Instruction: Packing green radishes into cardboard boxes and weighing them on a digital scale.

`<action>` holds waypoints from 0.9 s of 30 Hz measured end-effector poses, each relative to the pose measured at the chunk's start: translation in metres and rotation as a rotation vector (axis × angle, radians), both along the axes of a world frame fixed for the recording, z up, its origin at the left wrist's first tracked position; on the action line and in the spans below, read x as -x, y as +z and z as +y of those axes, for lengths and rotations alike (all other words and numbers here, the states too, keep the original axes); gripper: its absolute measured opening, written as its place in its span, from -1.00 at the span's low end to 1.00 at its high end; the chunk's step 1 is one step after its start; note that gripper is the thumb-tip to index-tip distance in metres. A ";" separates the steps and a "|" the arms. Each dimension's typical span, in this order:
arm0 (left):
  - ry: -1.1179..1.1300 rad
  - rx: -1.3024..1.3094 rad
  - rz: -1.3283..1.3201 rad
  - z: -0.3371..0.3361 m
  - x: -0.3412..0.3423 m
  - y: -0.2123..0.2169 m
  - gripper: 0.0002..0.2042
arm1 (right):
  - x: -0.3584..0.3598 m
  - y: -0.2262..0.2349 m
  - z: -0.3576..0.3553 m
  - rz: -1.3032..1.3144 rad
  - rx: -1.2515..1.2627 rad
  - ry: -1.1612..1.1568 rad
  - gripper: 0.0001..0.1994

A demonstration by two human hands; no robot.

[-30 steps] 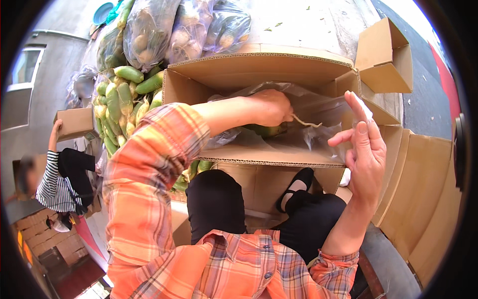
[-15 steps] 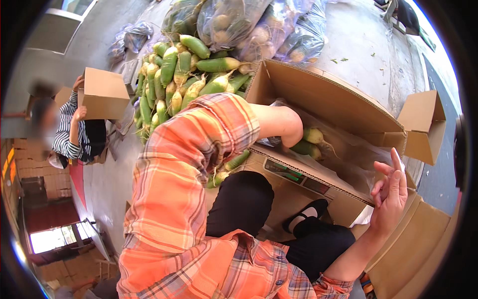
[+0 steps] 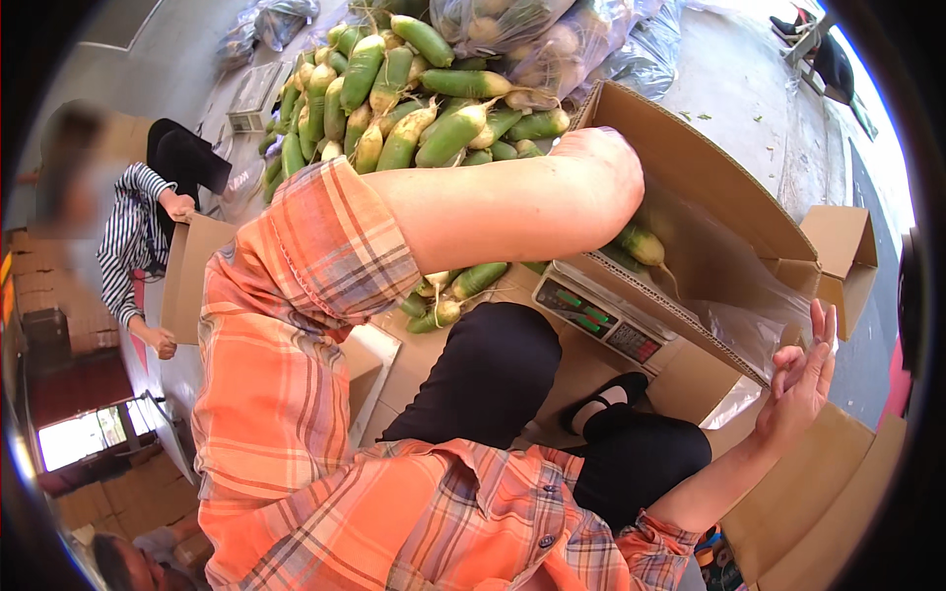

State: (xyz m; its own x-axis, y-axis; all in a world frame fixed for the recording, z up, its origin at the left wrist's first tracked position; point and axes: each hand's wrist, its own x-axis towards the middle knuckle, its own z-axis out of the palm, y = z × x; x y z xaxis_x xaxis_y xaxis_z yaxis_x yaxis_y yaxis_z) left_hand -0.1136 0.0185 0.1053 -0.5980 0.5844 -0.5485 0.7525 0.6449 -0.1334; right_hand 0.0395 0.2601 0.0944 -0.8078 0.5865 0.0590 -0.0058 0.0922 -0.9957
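Radish [image 3: 644, 245]: lengthwise in carton [image 3: 711, 183], nearer your left hand [image 3: 603, 177]
Right hand [image 3: 798, 376]: beside carton's right end
Either grip: can't tell

An open box [image 3: 690, 153] stands ahead, slightly right, with a radish [image 3: 642, 246] and plastic liner [image 3: 759, 300] inside. A scale [image 3: 601, 320] sits at its near side. Left lies a radish heap [image 3: 394, 103] (bags [image 3: 562, 54] behind); far right, another carton [image 3: 838, 241].

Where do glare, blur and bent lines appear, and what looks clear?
In the head view, glare whitens the rectangular opening at lower left; the co-worker in black-and-white striped sleeves has a blurred head; the open brown cardboard box shows a bowed far rim; the piled green-and-white radishes look fairly sharp.
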 end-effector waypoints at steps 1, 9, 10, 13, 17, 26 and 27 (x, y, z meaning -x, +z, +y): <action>-0.034 -0.005 -0.010 -0.004 0.002 -0.004 -0.56 | 0.001 -0.001 -0.002 -0.018 0.009 0.000 -0.62; 0.058 -1.430 0.421 -0.081 -0.027 -0.038 -0.73 | 0.006 -0.019 0.002 -0.294 -0.098 0.097 -0.65; 0.161 -1.460 0.518 -0.104 -0.038 -0.045 -0.75 | 0.007 -0.019 0.001 -0.290 -0.101 0.107 -0.65; 0.796 -1.432 0.451 -0.166 -0.091 -0.115 -0.86 | 0.007 -0.018 -0.002 -0.287 -0.108 0.112 -0.65; 1.882 -1.381 -0.357 -0.226 -0.172 -0.231 -0.84 | 0.008 -0.022 -0.001 -0.293 -0.133 0.085 -0.65; 1.853 -1.455 0.159 -0.284 -0.133 -0.261 -0.81 | 0.006 -0.029 0.008 -0.293 -0.137 0.068 -0.64; 1.727 -1.408 0.281 -0.292 -0.122 -0.260 -0.80 | 0.006 -0.031 0.008 -0.285 -0.116 0.067 -0.65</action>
State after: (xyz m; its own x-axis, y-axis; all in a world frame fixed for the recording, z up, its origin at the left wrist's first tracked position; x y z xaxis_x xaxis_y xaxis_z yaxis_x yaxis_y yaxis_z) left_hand 0.0081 -0.2737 -0.1547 -0.7680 -0.6026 -0.2170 -0.4119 0.2052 0.8878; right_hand 0.0334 0.2676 0.0634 -0.8379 0.5343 -0.1113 0.2618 0.2145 -0.9410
